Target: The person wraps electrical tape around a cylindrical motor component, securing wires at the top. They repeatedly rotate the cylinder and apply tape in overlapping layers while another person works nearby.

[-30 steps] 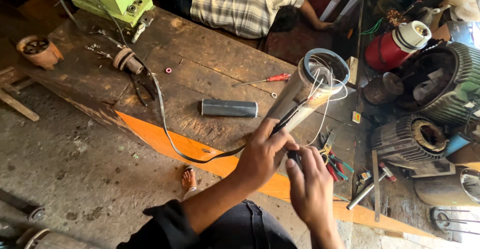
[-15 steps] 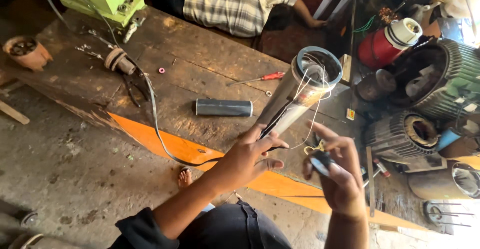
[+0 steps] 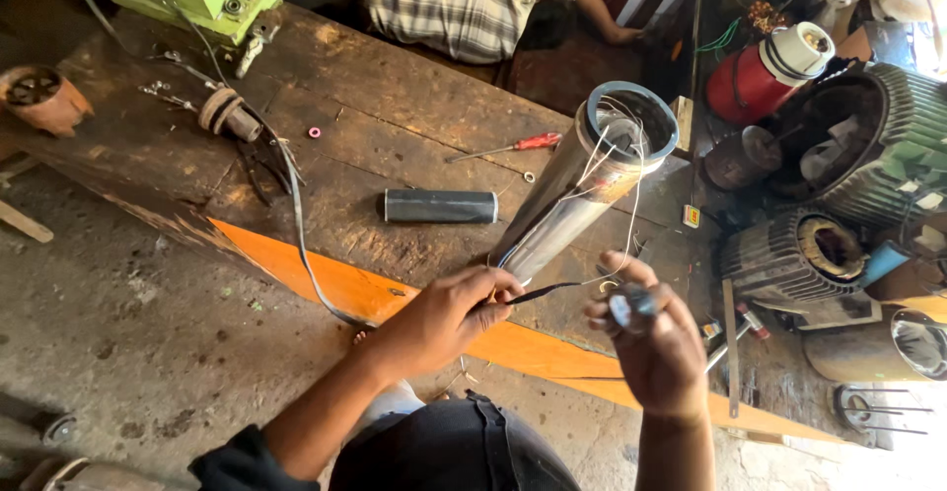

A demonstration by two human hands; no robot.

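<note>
Pinching a thin black lead (image 3: 543,292) between closed fingers, the left hand (image 3: 449,315) is seen at the near end of a tilted steel tube (image 3: 582,190) on the wooden workbench (image 3: 395,97). The right hand (image 3: 651,338), drawn rightward from a second ago, is curled around a small grey roll (image 3: 621,309), the lead now stretched taut between them.

Steel tube (image 3: 567,205): polished, cylindrical, tilted up off the worktop, open ringed end toward the far side. Thin white wires (image 3: 631,171) trail from its mouth down to the near end. A dark sleeved lead (image 3: 543,293) runs between the two hands. Small grey roll (image 3: 631,306), blurred.
</note>
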